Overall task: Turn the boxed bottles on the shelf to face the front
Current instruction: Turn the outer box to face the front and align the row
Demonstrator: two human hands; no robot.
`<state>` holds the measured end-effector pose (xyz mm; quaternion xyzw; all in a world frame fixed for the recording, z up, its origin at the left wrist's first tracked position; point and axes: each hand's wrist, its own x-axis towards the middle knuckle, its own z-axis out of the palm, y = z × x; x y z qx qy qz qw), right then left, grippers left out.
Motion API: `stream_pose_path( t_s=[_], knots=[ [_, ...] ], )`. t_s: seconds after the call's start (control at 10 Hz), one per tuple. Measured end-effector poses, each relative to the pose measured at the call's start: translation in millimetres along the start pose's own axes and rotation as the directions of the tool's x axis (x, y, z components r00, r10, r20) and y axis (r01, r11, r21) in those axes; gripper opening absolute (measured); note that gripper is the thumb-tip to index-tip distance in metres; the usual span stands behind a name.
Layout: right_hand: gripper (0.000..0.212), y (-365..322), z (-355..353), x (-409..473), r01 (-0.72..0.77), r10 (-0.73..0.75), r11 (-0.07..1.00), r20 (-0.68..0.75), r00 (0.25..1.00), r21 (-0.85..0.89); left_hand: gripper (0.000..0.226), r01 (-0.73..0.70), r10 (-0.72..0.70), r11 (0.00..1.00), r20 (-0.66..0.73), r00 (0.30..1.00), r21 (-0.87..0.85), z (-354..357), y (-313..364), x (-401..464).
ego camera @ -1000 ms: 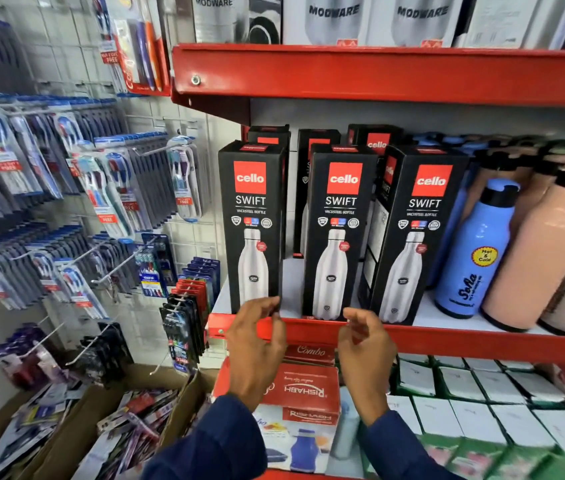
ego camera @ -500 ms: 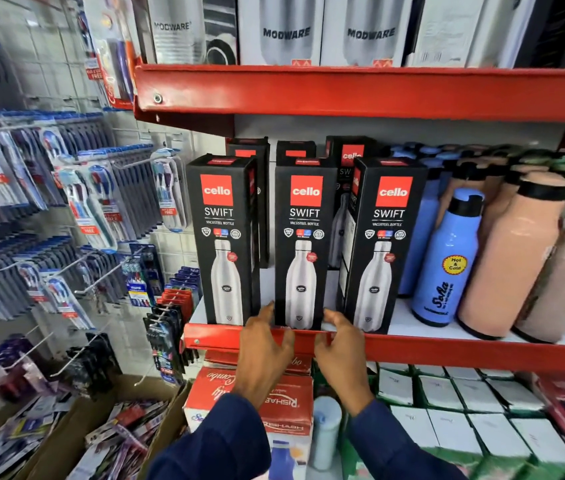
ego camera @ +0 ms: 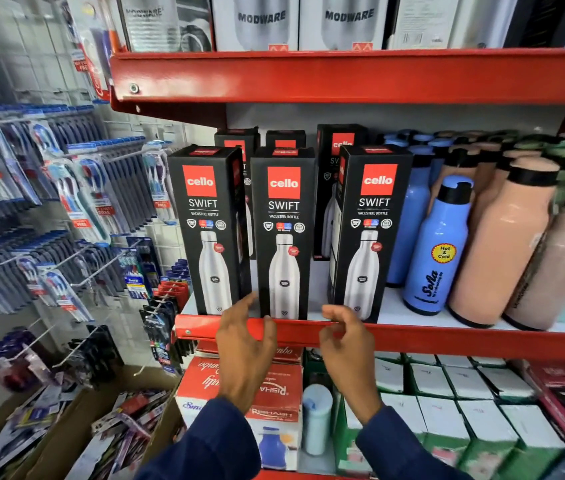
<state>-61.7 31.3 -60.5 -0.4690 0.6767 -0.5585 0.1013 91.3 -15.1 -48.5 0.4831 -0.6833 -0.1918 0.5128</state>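
Three black Cello Swift bottle boxes stand in the front row of the red shelf [ego camera: 447, 336]: the left box [ego camera: 205, 230], the middle box [ego camera: 284, 233] and the right box [ego camera: 369, 233]. All three show their printed fronts; the right one is turned slightly to the left. More black boxes [ego camera: 338, 150] stand behind them. My left hand [ego camera: 244, 344] is just below the gap between the left and middle boxes, fingers apart. My right hand [ego camera: 343, 344] hovers at the shelf lip under the gap between the middle and right boxes, fingers curled, holding nothing.
Blue [ego camera: 435, 251] and peach bottles [ego camera: 503, 244] fill the shelf's right side. An upper red shelf [ego camera: 343, 76] carries Modware boxes. Toothbrush packs [ego camera: 76, 188] hang on the left wall. Red [ego camera: 274, 386] and green-white boxes [ego camera: 447, 410] sit below.
Both hands have drawn back a little from the base of the middle box and spread apart. The view has moved closer to the shelf.
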Motion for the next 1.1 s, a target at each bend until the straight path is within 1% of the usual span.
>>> stream_pose_path(
  t_s=[0.1,0.2,0.3,0.4,0.5,0.6,0.7,0.8,0.9,1.0,1.1],
  knots=[
    [0.026,4,-24,0,-0.002,0.032,0.99,-0.207,0.978,0.143,0.033,-0.091,0.083,0.992,-0.097,0.992,-0.084,8,16,-9],
    [0.02,14,-41,10,-0.022,0.108,0.972,-0.361,0.926,0.234,0.031,-0.143,0.14,0.978,-0.03,0.99,-0.153,26,33,-15],
    [0.035,19,-53,22,-0.045,0.146,0.954,-0.332,0.932,0.295,0.043,-0.115,0.143,0.976,0.146,0.979,-0.184,51,48,-19],
    [0.043,18,-62,33,-0.142,0.199,0.935,-0.148,0.969,0.326,0.065,-0.082,0.115,0.988,0.28,0.953,-0.127,73,63,-18],
    [0.045,15,-67,41,-0.196,0.204,0.929,0.006,0.979,0.316,0.074,-0.016,0.061,0.991,0.328,0.943,-0.136,87,71,-12],
    [0.047,13,-70,43,-0.196,0.185,0.937,0.067,0.981,0.29,0.076,0.032,0.013,0.991,0.326,0.945,-0.13,92,71,-9],
    [0.045,14,-74,40,-0.193,0.172,0.939,0.097,0.98,0.284,0.069,0.056,-0.001,0.985,0.323,0.947,-0.163,95,62,-10],
    [0.043,14,-75,37,-0.189,0.165,0.931,0.101,0.981,0.314,0.064,0.039,0.026,0.982,0.333,0.942,-0.185,90,65,-15],
    [0.048,13,-74,33,-0.191,0.164,0.921,0.108,0.981,0.338,0.068,0.029,0.039,0.979,0.327,0.944,-0.201,84,70,-18],
    [0.061,14,-71,33,-0.199,0.163,0.928,0.137,0.977,0.315,0.077,0.076,-0.001,0.975,0.339,0.941,-0.209,81,70,-18],
    [0.054,11,-73,32,-0.211,0.189,0.925,0.098,0.977,0.316,0.077,0.065,-0.003,0.982,0.327,0.945,-0.179,77,70,-19]
  ],
)
